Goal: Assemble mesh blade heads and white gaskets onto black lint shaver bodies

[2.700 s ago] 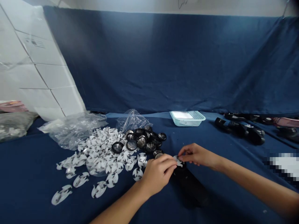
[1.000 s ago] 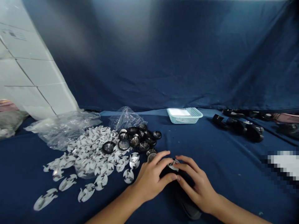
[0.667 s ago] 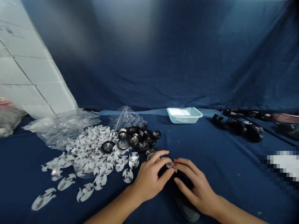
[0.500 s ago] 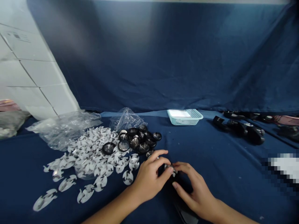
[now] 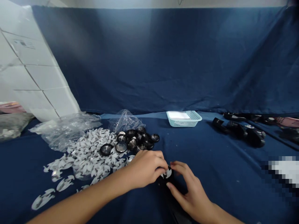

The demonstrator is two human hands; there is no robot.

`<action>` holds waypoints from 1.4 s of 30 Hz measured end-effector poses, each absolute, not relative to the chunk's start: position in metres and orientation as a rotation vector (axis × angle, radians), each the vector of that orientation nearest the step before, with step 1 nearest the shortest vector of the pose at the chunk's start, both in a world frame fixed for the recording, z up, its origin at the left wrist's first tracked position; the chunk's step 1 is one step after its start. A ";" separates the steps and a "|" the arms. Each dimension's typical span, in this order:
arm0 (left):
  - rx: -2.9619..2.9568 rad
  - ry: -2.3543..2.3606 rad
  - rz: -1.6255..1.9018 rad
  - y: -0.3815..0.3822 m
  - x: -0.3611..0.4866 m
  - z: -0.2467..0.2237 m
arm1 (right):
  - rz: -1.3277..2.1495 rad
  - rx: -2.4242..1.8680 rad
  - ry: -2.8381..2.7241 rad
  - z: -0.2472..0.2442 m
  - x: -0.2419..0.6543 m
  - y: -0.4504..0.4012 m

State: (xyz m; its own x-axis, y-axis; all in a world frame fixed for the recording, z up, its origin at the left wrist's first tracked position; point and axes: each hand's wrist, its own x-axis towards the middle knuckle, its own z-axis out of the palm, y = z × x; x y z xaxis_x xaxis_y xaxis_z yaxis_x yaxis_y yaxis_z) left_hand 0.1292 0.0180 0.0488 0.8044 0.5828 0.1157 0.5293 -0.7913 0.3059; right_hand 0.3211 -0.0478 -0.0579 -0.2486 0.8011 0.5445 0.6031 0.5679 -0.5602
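My left hand (image 5: 147,166) is bent over with its fingertips pinched on a small light-grey plastic piece (image 5: 168,173). That piece lies in the round end of a long black device (image 5: 174,202), whose lower part runs toward me and out of the picture. My right hand (image 5: 190,189) steadies the round end from the right, index finger at the top and thumb lower down. Beyond my left hand lies a heap of similar grey plastic pieces (image 5: 93,152). Several round black caps with metal mesh (image 5: 133,143) are piled at its right side.
Clear plastic bags (image 5: 67,127) lie behind the heap. A light-blue basket (image 5: 184,123) holding something white stands at the back. Black device parts (image 5: 241,132) lie to the right, near a pixelated white object (image 5: 285,169). A blue cloth (image 5: 163,62) hangs behind.
My left hand has turned over, its wrist higher, and now presses its fingertips down at the grey piece. My right hand has shifted slightly left with the round end. The view has tilted slightly.
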 end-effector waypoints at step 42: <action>2.695 0.899 0.082 0.026 0.149 0.059 | 0.403 -1.108 -1.806 -0.068 0.320 -0.049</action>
